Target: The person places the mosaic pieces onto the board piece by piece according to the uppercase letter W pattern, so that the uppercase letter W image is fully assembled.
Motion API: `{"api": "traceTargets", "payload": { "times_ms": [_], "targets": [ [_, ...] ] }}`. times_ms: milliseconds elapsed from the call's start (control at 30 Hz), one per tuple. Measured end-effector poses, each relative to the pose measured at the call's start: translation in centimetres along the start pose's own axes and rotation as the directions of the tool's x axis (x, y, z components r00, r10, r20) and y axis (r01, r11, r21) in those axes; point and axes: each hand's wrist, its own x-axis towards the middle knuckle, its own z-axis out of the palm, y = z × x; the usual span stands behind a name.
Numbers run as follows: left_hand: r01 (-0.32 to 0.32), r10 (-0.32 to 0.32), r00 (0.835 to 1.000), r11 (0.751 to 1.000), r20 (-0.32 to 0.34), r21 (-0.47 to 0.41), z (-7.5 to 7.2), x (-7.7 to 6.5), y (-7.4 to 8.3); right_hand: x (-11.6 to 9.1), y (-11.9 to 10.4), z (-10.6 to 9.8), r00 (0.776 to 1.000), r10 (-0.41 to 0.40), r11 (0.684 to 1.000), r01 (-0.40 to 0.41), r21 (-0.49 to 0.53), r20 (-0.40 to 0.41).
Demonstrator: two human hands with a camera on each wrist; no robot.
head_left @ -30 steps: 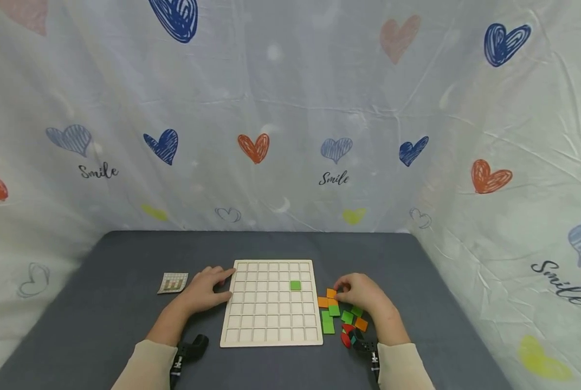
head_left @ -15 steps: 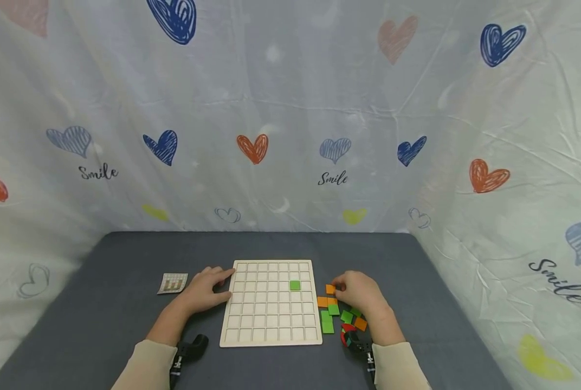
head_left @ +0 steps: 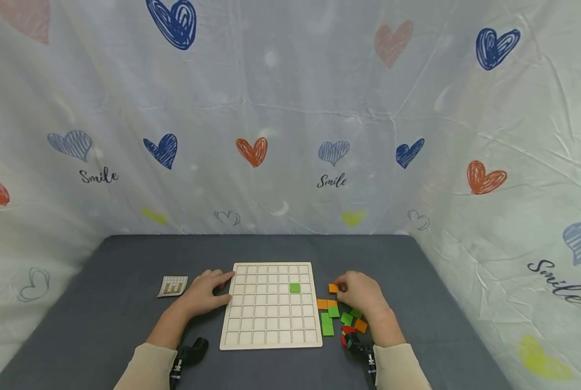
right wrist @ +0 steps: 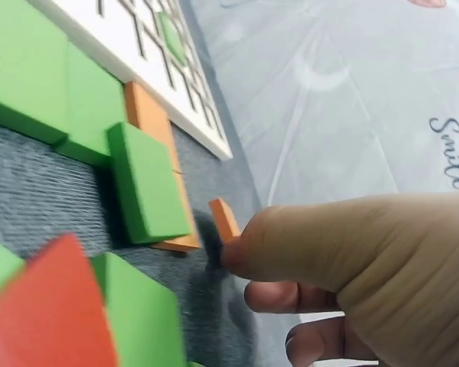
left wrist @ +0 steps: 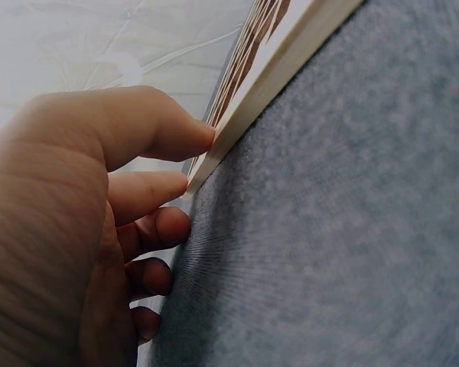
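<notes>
A pale wooden grid board point(head_left: 266, 311) lies flat at the middle of the table, with one green square tile point(head_left: 295, 287) in a cell at its upper right. Thumb and index finger of my left hand point(head_left: 204, 292) touch the board's left edge point(left wrist: 249, 107), the other fingers bent loosely. Right of the board, my right hand point(head_left: 361, 291) pinches an orange square tile point(head_left: 333, 288) between thumb and fingers; in the right wrist view this tile point(right wrist: 223, 216) stands out tilted past the thumb tip. Its far side is hidden by the hand.
Beside the board's right edge lie more orange tiles point(head_left: 322, 304) and several green tiles point(head_left: 327, 324). Red pieces point(head_left: 347, 329) sit nearer my right wrist, partly covered by the black wrist camera point(head_left: 356, 345). A small pattern card point(head_left: 172, 286) lies left of my left hand.
The orange tile in my right hand has shifted away from the other orange tiles, towards the table's far side. My left hand stays at the board's edge. The head view has tilted up slightly.
</notes>
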Motion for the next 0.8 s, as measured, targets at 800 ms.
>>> {"api": "traceTargets", "payload": {
  "times_ms": [800],
  "targets": [
    [0.002,-0.002,1.000,1.000,0.014,0.005,0.1,0.2,-0.3,-0.6,-4.4,-2.7,0.986,-0.035,0.966,0.075,0.248,-0.162]
  ]
}}
